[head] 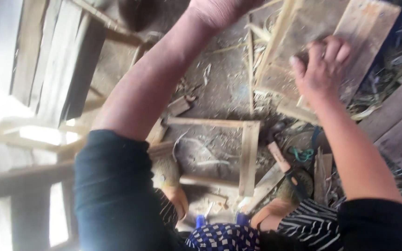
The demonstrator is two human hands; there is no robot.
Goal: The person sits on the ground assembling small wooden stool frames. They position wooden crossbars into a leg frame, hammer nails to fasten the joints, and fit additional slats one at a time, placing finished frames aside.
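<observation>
**Right hand on wooden board, frame on ground**

Right hand (321,69) grips the wooden board (322,42), fingers curled over its edge, upper right. Left hand (219,9) mostly cropped at top; finger state cannot be told. Square wooden frame (249,158) lies on ground between the feet.

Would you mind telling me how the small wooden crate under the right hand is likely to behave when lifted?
The wooden crate looks built of thin slats, so probably stiff and fairly light. Its rough, dusty boards should not slip under the right hand. It already sits tilted, so it may tip if pushed.
</observation>
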